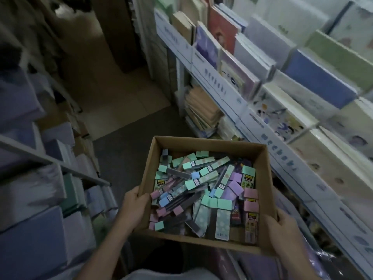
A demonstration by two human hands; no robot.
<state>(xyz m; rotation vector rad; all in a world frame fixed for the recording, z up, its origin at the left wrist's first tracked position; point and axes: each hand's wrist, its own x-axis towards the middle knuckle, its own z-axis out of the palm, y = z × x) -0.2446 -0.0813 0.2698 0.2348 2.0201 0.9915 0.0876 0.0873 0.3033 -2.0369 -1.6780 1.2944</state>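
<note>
A person holds a brown box [148, 168] up in the air in front of their body, in a thin path between two walls of shelves. The left hand [134, 207] grips the left side of the box, with fingers curled over the edge. The right hand [282, 229] grips the near right corner. The box is full of little packs [203, 178], green, pink, purple and blue, in a loose heap. If the box tips, the packs could slide out onto the floor [125, 102]. The notebook shelf [232, 93] on the right is very close, so a corner could bump it and jolt the box
</note>
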